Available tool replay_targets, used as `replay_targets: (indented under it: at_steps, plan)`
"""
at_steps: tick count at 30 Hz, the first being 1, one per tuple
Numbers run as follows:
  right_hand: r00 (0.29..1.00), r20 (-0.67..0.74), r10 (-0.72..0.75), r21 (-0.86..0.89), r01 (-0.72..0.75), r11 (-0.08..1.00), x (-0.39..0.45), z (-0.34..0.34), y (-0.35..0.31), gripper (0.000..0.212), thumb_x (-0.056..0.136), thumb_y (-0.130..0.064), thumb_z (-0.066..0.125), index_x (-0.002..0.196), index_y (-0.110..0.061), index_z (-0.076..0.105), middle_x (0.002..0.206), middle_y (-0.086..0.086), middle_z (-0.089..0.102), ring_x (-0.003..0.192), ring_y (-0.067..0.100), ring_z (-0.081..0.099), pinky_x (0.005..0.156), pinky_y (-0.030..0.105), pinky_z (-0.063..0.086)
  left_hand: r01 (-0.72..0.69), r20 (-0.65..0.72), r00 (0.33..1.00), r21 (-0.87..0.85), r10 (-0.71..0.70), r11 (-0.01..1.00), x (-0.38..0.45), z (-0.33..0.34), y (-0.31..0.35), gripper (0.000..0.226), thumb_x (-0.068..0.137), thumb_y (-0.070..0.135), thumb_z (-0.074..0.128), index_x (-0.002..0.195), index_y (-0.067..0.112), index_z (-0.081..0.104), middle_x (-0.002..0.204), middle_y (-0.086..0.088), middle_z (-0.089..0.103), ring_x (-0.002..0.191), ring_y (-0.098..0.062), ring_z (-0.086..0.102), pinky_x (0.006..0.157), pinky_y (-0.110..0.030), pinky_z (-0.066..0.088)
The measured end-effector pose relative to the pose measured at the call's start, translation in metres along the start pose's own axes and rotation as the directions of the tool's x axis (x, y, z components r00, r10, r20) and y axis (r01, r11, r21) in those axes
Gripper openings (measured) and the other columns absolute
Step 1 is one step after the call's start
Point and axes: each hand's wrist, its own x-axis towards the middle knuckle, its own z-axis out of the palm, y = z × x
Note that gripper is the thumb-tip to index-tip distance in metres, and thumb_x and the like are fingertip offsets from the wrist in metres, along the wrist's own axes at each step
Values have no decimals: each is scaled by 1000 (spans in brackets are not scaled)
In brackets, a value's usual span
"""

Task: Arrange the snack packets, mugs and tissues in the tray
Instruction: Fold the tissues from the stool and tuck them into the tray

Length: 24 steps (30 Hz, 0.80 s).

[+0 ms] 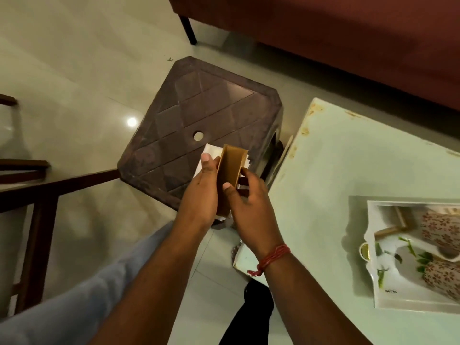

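Note:
Both my hands hold a tan tissue holder above the near corner of a dark brown plastic stool. White tissues stick out on its left side, pressed by my left hand. My right hand grips the holder's right wall, thumb on the inner face. On the pale table at the right lies a white tray with green leaf print. Two floral-patterned mugs lie in it, partly cut off by the frame edge.
A pale green table with chipped edges fills the right side. A maroon sofa runs along the back. Dark wooden furniture stands at the left on glossy floor tiles. A small gold-rimmed object sits at the tray's left edge.

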Motion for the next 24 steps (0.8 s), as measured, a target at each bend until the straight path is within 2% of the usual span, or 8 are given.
replay_targets:
  at_steps: [4, 6, 8, 11, 14, 16, 20, 24]
  plan:
    - [999, -37, 3, 11, -2, 1000, -14, -51, 14, 45, 100, -41, 45, 143, -30, 40, 143, -7, 42, 114, 4, 48, 81, 3, 36, -16, 53, 998, 7, 16, 1000, -23, 46, 5, 65, 92, 67, 11, 143, 41, 41, 146, 2, 51, 131, -25, 51, 107, -46, 41]
    - [998, -61, 17, 7, -17, 1000, -25, -83, 29, 43, 100, -39, 46, 141, -29, 42, 139, -6, 44, 116, 8, 52, 86, 10, 44, 23, 90, 996, -16, -22, 1000, -37, 75, 3, 66, 90, 70, 14, 141, 39, 43, 144, 3, 52, 126, -23, 53, 108, -46, 41]
    - [995, -91, 30, -1, -30, 1000, -38, -116, 47, 41, 99, -38, 49, 139, -29, 44, 131, -8, 46, 112, 8, 54, 89, 16, 49, 23, 186, 982, -37, -16, 999, -56, 110, 0, 59, 92, 69, 15, 133, 42, 47, 132, 10, 53, 121, -15, 51, 110, -44, 38]
    - [991, -118, 67, -15, -70, 997, -55, -164, 80, 38, 97, -34, 55, 134, -35, 46, 122, -12, 45, 105, 3, 54, 76, 7, 42, 18, 305, 952, -91, 11, 996, -80, 163, -9, 52, 97, 63, 14, 133, 45, 48, 114, 23, 58, 108, 1, 56, 111, -45, 39]
    - [984, -141, 105, -23, -110, 994, -73, -212, 111, 33, 93, -26, 59, 99, -56, 48, 105, -23, 47, 97, -4, 55, 73, 12, 49, 41, 400, 916, -140, 18, 989, -100, 217, -21, 43, 102, 53, 14, 116, 47, 53, 86, 35, 69, 83, 18, 63, 87, -33, 54]
    - [975, -168, 145, -57, -156, 986, -83, -241, 134, 40, 88, -24, 59, 90, -62, 46, 100, -26, 48, 103, 2, 54, 82, 27, 53, 75, 453, 891, -168, 10, 983, -112, 252, -30, 43, 103, 51, 13, 119, 45, 53, 85, 38, 68, 82, 19, 63, 76, -27, 54]
    - [963, -191, 189, -86, -208, 974, -91, -277, 176, 31, 79, -31, 59, 108, -45, 57, 104, -11, 58, 103, 13, 59, 83, 42, 56, 158, 501, 865, -204, -36, 966, -124, 306, -49, 46, 102, 54, 15, 118, 44, 58, 87, 35, 70, 85, 18, 64, 84, -34, 52]
    - [967, -180, 180, -88, -199, 976, -90, -294, 208, 45, 76, -37, 59, 120, -42, 53, 113, -8, 61, 105, 12, 61, 86, 40, 57, 222, 499, 862, -217, -87, 951, -125, 341, -64, 51, 100, 60, 17, 100, 45, 65, 88, 27, 74, 85, 11, 68, 96, -42, 50]
